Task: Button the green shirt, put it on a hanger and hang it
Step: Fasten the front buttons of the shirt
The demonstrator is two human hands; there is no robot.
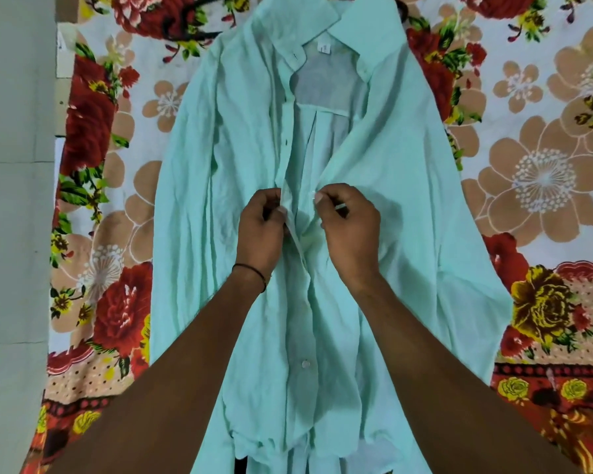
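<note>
The pale green shirt [384, 206] lies face up on a flowered bedspread, collar at the far end, sleeves down both sides. Its upper front stands open; lower down the two edges meet, and one white button [305, 364] shows there. My left hand [259, 230] pinches the left front edge with the buttonholes at mid-chest. My right hand [348, 227] pinches the right front edge just opposite, thumb and fingers closed on the cloth. The two hands are a few centimetres apart. No hanger is in view.
The flowered bedspread [534, 172] covers the bed on both sides of the shirt. A pale wall or floor surface [11, 200] runs along the left edge of the bed. A dark band circles my left wrist [250, 268].
</note>
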